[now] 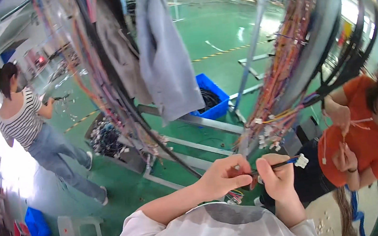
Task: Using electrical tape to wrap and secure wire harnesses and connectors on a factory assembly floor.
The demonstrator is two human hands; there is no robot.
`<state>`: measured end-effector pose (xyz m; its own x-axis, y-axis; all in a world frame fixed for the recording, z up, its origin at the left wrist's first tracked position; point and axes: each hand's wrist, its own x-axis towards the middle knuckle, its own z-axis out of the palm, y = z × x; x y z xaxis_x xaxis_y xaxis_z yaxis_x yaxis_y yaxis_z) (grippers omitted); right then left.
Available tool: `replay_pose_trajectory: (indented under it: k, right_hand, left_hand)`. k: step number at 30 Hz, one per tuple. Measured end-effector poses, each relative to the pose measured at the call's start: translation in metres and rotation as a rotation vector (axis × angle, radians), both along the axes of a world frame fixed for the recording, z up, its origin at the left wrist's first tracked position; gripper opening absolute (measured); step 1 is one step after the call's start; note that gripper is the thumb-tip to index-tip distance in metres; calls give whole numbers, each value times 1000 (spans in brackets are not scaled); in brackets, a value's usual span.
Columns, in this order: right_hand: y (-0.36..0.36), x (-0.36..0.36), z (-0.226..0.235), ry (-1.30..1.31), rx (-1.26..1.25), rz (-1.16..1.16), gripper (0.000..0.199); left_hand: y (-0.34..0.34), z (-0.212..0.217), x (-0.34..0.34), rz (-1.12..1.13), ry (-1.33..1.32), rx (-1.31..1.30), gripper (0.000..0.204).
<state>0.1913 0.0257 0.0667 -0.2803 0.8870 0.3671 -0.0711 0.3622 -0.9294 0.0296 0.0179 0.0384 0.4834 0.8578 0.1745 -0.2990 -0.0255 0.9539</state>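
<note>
A thin dark cable (pixel 283 164) runs between my two hands in front of my chest. At its right end is a small white plug connector (pixel 301 161), with a bit of blue wire beside it. My right hand (pixel 277 178) is closed around the cable just behind the connector, thumb up. On the other side, my left hand (pixel 225 177) pinches the cable with bent fingers. A small reddish-brown round thing (pixel 254 184) shows between the hands, partly hidden; I cannot make out its kind. Several coloured wires (pixel 234 196) appear below my left hand.
Wire bundles hang at left (pixel 93 83) and right (pixel 285 52), with grey cloth (pixel 164 54) between. Behind stands a metal frame (pixel 201 140) and a blue bin (pixel 218 92) of black cable. One person (pixel 369 127) works close at right; another (pixel 22 121) stands left.
</note>
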Motion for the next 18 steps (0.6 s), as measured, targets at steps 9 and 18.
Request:
replay_pose_trajectory:
  k: [9,18]
  right_hand:
    - [9,16,-1,-275,208,31,20]
    - [10,25,10,-252,383,-6,15]
  left_hand:
    - [16,-7,8,39,147,336,18]
    - [21,11,24,-212,146,-183,60]
